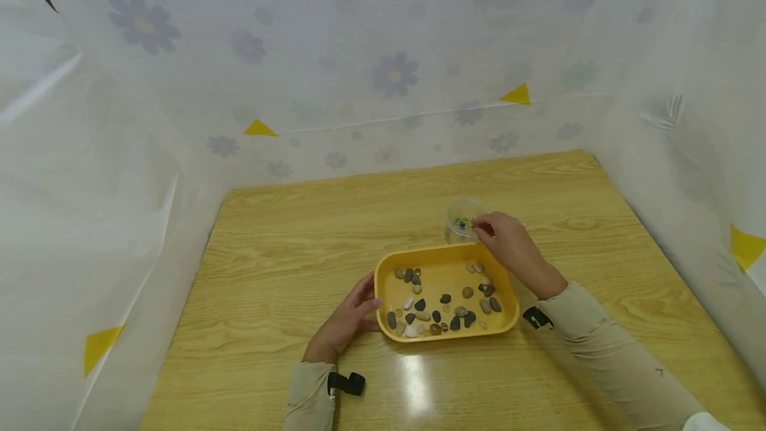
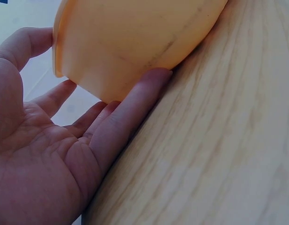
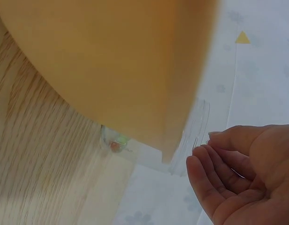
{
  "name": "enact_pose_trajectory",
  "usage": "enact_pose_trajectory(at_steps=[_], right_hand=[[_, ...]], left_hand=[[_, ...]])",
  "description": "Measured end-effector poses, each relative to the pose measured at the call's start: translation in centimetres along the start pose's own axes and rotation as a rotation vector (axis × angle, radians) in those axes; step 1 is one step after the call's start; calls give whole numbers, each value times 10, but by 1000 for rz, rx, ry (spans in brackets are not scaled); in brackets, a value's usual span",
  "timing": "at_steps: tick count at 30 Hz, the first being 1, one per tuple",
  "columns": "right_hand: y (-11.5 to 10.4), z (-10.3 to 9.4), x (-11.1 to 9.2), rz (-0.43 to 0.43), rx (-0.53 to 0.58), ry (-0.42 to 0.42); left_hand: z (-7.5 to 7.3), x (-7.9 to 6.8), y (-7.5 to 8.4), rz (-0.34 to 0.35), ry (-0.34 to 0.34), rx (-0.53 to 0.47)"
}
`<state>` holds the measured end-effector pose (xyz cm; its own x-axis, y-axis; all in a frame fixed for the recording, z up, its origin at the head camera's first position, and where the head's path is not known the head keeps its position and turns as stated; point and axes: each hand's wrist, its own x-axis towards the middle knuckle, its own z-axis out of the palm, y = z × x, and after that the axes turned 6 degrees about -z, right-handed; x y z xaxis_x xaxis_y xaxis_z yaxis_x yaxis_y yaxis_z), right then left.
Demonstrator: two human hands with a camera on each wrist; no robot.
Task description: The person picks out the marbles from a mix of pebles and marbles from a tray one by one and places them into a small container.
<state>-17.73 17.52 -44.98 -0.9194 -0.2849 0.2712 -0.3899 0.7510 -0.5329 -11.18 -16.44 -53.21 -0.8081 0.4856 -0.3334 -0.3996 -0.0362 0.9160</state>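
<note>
A yellow tray [image 1: 443,258] of small stones sits on the table. My left hand [image 1: 353,311] holds its left end, thumb at the rim and fingers against the outer wall [image 2: 121,51]. Just behind the tray stands a clear plastic cup [image 1: 457,235] with small colourful pieces inside, one a blue ball [image 1: 463,224]. My right hand [image 1: 509,241] is at the cup's right rim, thumb and fingertips together. Between them shows a tiny pale thing [image 3: 207,142], mostly hidden; I cannot tell its kind. In the right wrist view the tray partly covers the cup.
Dark, brown and white stones [image 1: 437,316] are spread over the tray floor. The wooden table [image 1: 287,265] is enclosed by white flower-print sheeting [image 1: 335,85] at the back and plain white sheets at the sides, with yellow triangles [image 1: 260,128] on them.
</note>
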Motion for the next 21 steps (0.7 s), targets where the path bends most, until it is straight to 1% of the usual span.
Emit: enact_pose_trajectory(at_steps=[5,9,16,21], right_hand=[[-1,-1,-1,16,12,-5],[-2,0,-2,10,4,-9],[-10,4,-5,5,20,-34],[-17,11,-6,-27,20,-50]], left_hand=[[0,0,0,5,0,-2],[0,1,0,8,-1,-6],[2,1,1,10,2,-4],[2,1,0,19,-8,-2]])
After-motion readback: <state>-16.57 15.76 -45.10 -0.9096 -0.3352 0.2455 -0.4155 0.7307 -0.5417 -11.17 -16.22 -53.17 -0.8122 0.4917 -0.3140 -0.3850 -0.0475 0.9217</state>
